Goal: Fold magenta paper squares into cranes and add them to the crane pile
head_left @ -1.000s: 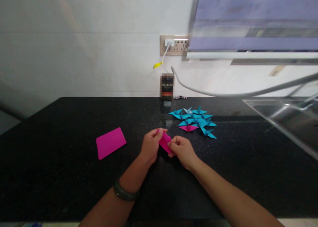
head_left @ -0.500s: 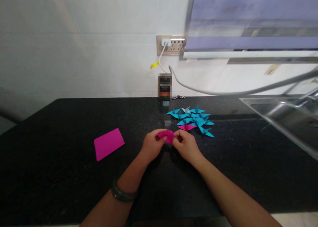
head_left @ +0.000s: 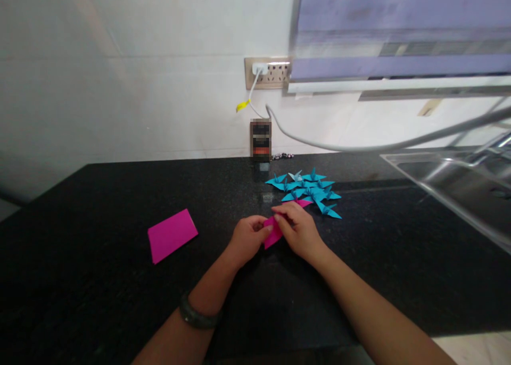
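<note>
Pinches a small folded magenta paper between both hands, low over the black granite countertop, near the middle of the view. Grips its lower left end with the left hand, thumb against fingers, and clasps its upper right end with the right hand, fingers draped over it. Slants lengthwise from lower left to upper right, toward the heap of blue paper cranes just beyond the right hand. Touches both hands, so no nearer to one than the other. Well apart to the left, flat on the counter: a magenta paper sheet. Hard to make out: the folds of the held piece, mostly covered by fingers; a magenta crane at the heap's near edge, half hidden behind the right hand; whether the paper touches the counter. Cut off at the right edge: a steel sink.
</note>
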A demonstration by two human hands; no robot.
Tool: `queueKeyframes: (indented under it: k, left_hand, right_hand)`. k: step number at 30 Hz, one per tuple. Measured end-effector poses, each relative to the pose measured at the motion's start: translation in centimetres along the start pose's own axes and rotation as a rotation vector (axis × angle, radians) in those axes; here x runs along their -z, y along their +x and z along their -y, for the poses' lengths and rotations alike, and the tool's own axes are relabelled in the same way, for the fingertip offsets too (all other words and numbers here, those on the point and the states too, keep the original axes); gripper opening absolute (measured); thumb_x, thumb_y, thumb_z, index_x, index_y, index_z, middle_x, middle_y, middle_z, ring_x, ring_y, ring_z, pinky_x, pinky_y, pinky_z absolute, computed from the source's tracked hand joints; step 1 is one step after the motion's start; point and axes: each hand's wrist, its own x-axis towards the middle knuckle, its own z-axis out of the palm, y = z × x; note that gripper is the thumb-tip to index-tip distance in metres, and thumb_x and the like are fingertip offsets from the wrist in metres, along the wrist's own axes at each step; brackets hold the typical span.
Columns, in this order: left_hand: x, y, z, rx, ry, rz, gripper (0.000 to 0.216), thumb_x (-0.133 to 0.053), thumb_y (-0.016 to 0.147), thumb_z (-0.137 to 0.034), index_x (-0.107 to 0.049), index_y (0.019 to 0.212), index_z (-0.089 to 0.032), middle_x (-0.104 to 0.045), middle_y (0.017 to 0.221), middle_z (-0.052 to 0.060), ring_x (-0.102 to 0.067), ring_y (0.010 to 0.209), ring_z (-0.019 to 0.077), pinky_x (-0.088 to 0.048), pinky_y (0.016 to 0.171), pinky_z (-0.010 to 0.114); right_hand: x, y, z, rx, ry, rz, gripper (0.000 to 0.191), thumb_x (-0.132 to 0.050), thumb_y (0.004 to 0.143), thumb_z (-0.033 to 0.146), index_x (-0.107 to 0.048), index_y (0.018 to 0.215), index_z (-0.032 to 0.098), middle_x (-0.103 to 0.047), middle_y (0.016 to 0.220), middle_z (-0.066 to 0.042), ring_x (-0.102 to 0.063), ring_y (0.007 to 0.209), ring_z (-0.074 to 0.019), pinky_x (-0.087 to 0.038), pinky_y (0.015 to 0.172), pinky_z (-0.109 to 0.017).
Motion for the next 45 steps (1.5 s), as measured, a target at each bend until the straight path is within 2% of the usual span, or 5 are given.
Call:
queueKeyframes:
  k: [6,10,15,24,45]
  left_hand:
    - [-0.5,-0.2,-0.5,0.090,-0.246,-0.064,0.020,-0.068,0.060,-0.025,-0.055,0.072,-0.015,-0.062,0.061,-0.001,-0.057,0.052,0.0117,-0.045,0.051,0.023]
    - [-0.5,-0.2,-0.1,0.032,-0.140,-0.030,0.022,-0.065,0.064,-0.025,-0.059,0.083,-0.015,-0.064,0.064,0.000,-0.057,0.053,0.0123,-0.045,0.051,0.023]
    - [-0.3,0.1,0.7,-0.078,0.120,-0.068,0.018,-0.055,0.073,-0.032,-0.062,0.070,-0.015,-0.059,0.057,0.000,-0.052,0.050,0.0123,-0.041,0.048,0.022]
    - [-0.2,0.1,0.3,-0.002,-0.062,-0.094,0.023,-0.058,0.070,-0.034,-0.062,0.077,-0.013,-0.062,0.063,0.002,-0.056,0.055,0.0136,-0.046,0.054,0.025]
    - [-0.4,-0.1,-0.1,0.092,-0.198,-0.013,0.032,-0.061,0.070,-0.042,-0.063,0.079,-0.011,-0.063,0.063,0.002,-0.058,0.057,0.0118,-0.046,0.058,0.025]
  right_hand:
    - [-0.9,-0.2,-0.1,-0.304,0.216,-0.097,0.026,-0.061,0.071,0.032,-0.053,0.092,0.018,-0.056,0.073,-0.002,-0.053,0.060,-0.0125,-0.044,0.054,-0.024]
    - [-0.9,-0.3,-0.1,-0.234,0.009,0.006,0.009,-0.055,0.074,0.025,-0.057,0.069,0.018,-0.054,0.062,0.000,-0.049,0.055,-0.0119,-0.039,0.052,-0.024]
    - [-0.7,-0.4,0.4,-0.132,-0.083,-0.007,0.011,-0.053,0.075,0.021,-0.062,0.071,0.017,-0.056,0.065,-0.002,-0.051,0.060,-0.0133,-0.041,0.057,-0.025]
    - [-2.1,-0.5,-0.4,-0.455,0.507,0.021,0.017,-0.059,0.070,0.029,-0.060,0.082,0.017,-0.057,0.064,0.001,-0.053,0.054,-0.0112,-0.047,0.052,-0.025]
    - [-1.9,-0.6,-0.7,-0.324,0.153,0.009,0.012,-0.053,0.074,0.023,-0.061,0.080,0.016,-0.054,0.065,0.000,-0.048,0.056,-0.0115,-0.042,0.053,-0.024]
